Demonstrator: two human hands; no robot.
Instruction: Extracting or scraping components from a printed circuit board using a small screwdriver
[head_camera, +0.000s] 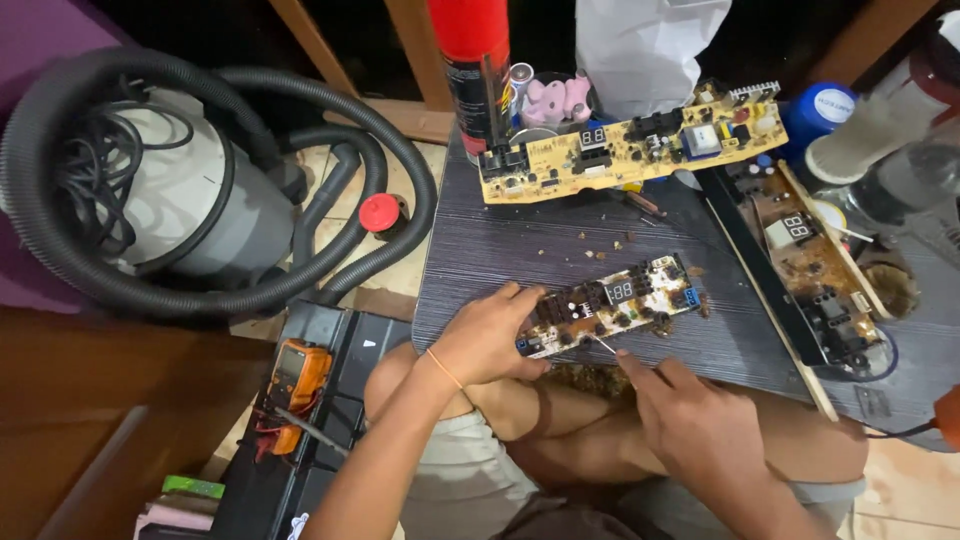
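My left hand (487, 335) grips the left end of a small dirty circuit board (612, 303) with a digit display, holding it at the near edge of a dark grey table (500, 250). My right hand (690, 412) pinches a thin metal pick (603, 346) whose tip touches the board's lower edge. Brown crumbs lie around the board and on my lap.
A longer yellow circuit board (628, 143) lies at the table's back, a third board in a frame (815, 272) at the right. A red spray can (472, 70) stands behind. A vacuum cleaner with hose (180, 190) sits left, an orange multimeter (298, 375) on a black case below.
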